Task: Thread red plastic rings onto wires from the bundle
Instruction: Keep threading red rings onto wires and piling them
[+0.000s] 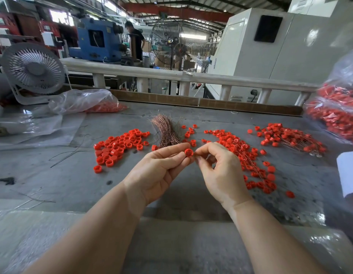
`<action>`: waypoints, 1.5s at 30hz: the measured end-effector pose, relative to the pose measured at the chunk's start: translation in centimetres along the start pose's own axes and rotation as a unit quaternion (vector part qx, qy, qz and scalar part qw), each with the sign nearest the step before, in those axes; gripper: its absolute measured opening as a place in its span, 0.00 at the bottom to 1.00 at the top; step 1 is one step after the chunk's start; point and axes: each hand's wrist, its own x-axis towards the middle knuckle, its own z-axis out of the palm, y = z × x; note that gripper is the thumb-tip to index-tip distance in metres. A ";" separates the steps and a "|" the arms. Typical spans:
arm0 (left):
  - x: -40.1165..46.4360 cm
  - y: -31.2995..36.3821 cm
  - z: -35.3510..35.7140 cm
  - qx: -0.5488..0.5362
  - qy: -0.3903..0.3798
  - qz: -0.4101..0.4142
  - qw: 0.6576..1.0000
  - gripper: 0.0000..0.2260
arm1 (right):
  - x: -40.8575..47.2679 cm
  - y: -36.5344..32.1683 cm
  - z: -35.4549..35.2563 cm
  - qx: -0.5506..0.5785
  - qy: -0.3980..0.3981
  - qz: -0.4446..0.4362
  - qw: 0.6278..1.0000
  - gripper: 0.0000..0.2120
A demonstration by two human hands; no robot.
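Between left hand (161, 167) and right hand (217, 167), red ring (188, 153), wire indiscernible.

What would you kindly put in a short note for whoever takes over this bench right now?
Left hand: holds one red ring at its fingertips.
Right hand: fingers pinched beside that ring; any wire there is too thin to see.
Wire bundle: on the table behind the hands.
Loose rings: left pile.
Done: wired rings piled right.
Left: loose pile and most of the bundle.
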 end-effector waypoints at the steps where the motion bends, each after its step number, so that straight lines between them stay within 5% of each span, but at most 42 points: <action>1: 0.0 0.0 0.0 -0.003 -0.002 -0.002 1.000 0.10 | 0.0 0.0 0.0 0.001 0.000 0.001 1.000 0.05; 28: -0.2 0.3 -0.1 -0.048 -0.018 -0.020 0.998 0.09 | 0.1 -0.4 0.1 0.093 -0.031 0.056 0.994 0.11; 45: 0.0 -0.5 0.1 -0.079 -0.014 -0.005 0.997 0.09 | -0.3 0.3 0.0 0.057 -0.057 0.055 0.995 0.06</action>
